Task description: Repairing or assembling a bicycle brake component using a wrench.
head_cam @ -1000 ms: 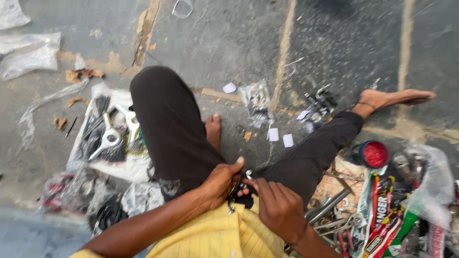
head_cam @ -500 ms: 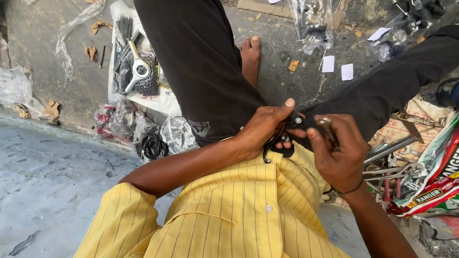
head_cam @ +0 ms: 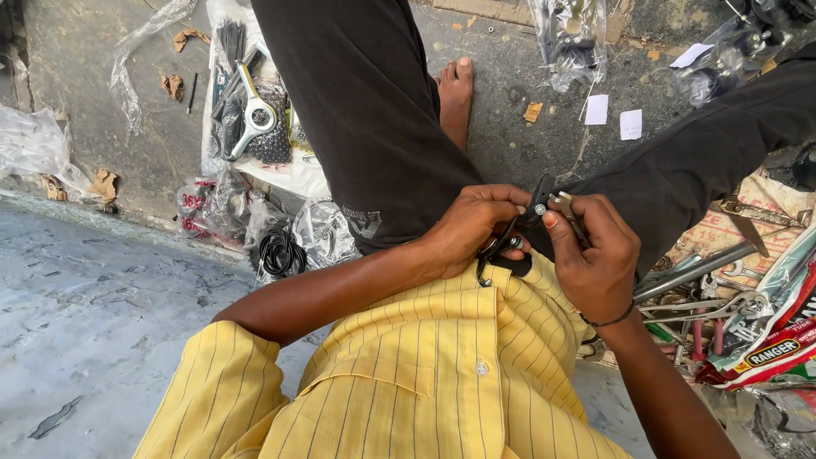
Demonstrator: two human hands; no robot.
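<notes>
I sit on the ground in a yellow striped shirt and black trousers. My left hand (head_cam: pixel 470 228) grips a small black metal brake part (head_cam: pixel 510 242) over my lap. My right hand (head_cam: pixel 593 255) closes around the other end of the part, pinching a small silver bolt and nut (head_cam: pixel 541 208) with thumb and fingers. Both hands touch the same piece, between my two legs. My bare foot (head_cam: pixel 455 98) rests on the concrete ahead.
A white sheet with metal bicycle parts and a silver wrench-like piece (head_cam: pixel 252 110) lies to the left. Plastic bags (head_cam: pixel 289 242) with black cables sit beside my thigh. Metal rods and tools (head_cam: pixel 705 272) and coloured packaging (head_cam: pixel 769 340) lie at the right. Paper scraps (head_cam: pixel 631 124) dot the floor.
The camera has tilted down and closer to my lap. My hands stay on the black part, with the right hand's fingers shifting on the bolt.
</notes>
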